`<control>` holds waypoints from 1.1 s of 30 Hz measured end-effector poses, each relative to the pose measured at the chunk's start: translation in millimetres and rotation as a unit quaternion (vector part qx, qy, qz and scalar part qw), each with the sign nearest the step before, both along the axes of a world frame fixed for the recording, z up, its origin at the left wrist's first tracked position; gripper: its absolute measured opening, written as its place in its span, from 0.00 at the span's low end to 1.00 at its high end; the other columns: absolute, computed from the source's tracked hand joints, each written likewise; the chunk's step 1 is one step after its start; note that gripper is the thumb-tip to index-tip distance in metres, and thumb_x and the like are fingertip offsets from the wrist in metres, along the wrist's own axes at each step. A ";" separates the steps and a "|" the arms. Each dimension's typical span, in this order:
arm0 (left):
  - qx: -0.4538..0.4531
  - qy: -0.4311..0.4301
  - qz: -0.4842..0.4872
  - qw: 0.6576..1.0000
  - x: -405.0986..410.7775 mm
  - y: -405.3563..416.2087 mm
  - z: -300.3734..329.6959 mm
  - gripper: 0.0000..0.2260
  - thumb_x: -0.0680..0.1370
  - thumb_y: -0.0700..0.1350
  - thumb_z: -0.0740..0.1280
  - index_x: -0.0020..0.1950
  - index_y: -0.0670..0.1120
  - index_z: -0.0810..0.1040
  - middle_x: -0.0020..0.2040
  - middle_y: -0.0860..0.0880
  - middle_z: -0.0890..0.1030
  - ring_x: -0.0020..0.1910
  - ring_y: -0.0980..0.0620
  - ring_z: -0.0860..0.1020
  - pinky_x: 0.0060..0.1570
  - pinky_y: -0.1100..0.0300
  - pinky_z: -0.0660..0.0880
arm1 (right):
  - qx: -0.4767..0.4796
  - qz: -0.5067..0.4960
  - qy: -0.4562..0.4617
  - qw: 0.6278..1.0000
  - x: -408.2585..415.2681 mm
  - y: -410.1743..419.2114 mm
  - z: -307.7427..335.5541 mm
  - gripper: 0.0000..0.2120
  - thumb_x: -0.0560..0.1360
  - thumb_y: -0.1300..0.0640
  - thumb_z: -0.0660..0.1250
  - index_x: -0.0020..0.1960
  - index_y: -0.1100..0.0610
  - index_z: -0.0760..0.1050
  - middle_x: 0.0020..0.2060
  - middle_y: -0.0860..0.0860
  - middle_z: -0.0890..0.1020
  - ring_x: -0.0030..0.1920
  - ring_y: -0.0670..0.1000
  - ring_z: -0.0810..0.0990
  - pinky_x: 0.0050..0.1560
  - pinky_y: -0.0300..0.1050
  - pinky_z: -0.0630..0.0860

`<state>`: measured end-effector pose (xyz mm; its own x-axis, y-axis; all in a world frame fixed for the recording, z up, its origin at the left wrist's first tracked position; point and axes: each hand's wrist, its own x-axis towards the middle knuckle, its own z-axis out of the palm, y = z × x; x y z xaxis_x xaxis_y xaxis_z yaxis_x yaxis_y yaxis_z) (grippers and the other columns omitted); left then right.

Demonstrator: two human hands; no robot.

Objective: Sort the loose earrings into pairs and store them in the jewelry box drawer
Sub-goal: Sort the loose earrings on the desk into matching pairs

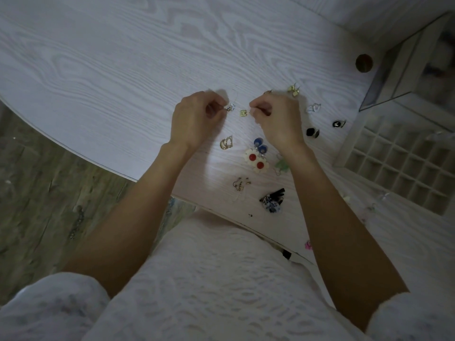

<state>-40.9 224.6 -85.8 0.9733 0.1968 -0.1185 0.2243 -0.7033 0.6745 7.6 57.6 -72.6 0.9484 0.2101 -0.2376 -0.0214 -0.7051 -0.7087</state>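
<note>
My left hand [194, 119] pinches a small silver earring [230, 107] just above the white table [110, 70]. My right hand [275, 119] pinches a small yellow-green square earring [243, 112] beside it. More earrings lie loose below and to the right of my hands: a gold hoop pair [226, 143], blue round ones [260, 145], white flowers with red centres [254, 160], pale green ones [282, 166], black ones [312, 132], a yellow-green one [294, 89]. The jewelry box drawer [403, 163], with its grid of small compartments, stands open at the right.
The jewelry box body [406, 77] with a round wooden knob [364, 63] stands at the back right. A dark beaded piece [272, 201] and small gold hooks [240, 183] lie near the table's front edge. The floor shows at the left.
</note>
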 end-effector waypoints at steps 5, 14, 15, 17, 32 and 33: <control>0.029 -0.045 0.006 0.999 -6.1 -1.5 4.8 0.07 0.73 0.46 0.66 0.48 0.48 0.79 0.43 0.51 0.80 0.42 0.53 0.77 0.42 0.57 0.73 | -0.021 0.009 -0.039 0.999 -12.0 -23.9 10.7 0.11 0.75 0.65 0.64 0.56 0.59 0.79 0.50 0.52 0.82 0.49 0.46 0.79 0.52 0.36 0.75; 0.076 -0.020 -0.035 0.996 4.6 -10.6 -3.7 0.12 0.73 0.52 0.69 0.52 0.48 0.78 0.48 0.48 0.80 0.48 0.48 0.76 0.46 0.56 0.72 | -0.084 0.068 -0.123 0.986 -22.1 -13.7 2.1 0.11 0.74 0.63 0.65 0.56 0.58 0.78 0.53 0.55 0.78 0.56 0.53 0.74 0.51 0.43 0.72; 0.082 -0.014 -0.042 0.996 8.0 -12.4 -4.3 0.10 0.73 0.51 0.68 0.51 0.48 0.79 0.47 0.48 0.80 0.48 0.48 0.76 0.46 0.56 0.72 | -0.089 0.068 -0.134 0.985 -20.6 -8.8 -0.4 0.11 0.74 0.63 0.65 0.56 0.58 0.78 0.53 0.55 0.78 0.56 0.54 0.73 0.51 0.44 0.72; 0.083 -0.010 -0.047 0.995 11.2 -12.4 -4.3 0.07 0.74 0.49 0.67 0.49 0.49 0.79 0.46 0.48 0.81 0.47 0.47 0.77 0.46 0.55 0.71 | -0.095 0.072 -0.136 0.983 -17.4 1.7 -5.3 0.10 0.74 0.64 0.65 0.55 0.59 0.78 0.52 0.55 0.78 0.54 0.55 0.73 0.49 0.46 0.74; 0.028 -0.031 -0.067 0.997 3.8 -10.9 3.7 0.07 0.72 0.46 0.69 0.49 0.48 0.82 0.44 0.48 0.82 0.43 0.50 0.79 0.48 0.54 0.76 | -0.111 0.163 -0.001 0.980 -2.0 -0.5 -2.3 0.09 0.78 0.54 0.59 0.49 0.58 0.74 0.47 0.51 0.78 0.45 0.51 0.76 0.43 0.46 0.71; 0.021 -0.027 -0.064 0.997 3.8 -9.9 4.8 0.08 0.72 0.45 0.69 0.49 0.49 0.82 0.44 0.49 0.83 0.44 0.51 0.79 0.48 0.55 0.76 | -0.115 0.172 0.000 0.978 0.5 0.8 -1.9 0.08 0.78 0.54 0.59 0.49 0.57 0.74 0.48 0.51 0.78 0.46 0.51 0.75 0.44 0.46 0.70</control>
<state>-37.2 214.7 -80.9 0.9954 0.0745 -0.0596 0.0953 -0.7523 0.6519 8.1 58.4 -74.4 0.8312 0.4573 -0.3162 0.2445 -0.8114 -0.5309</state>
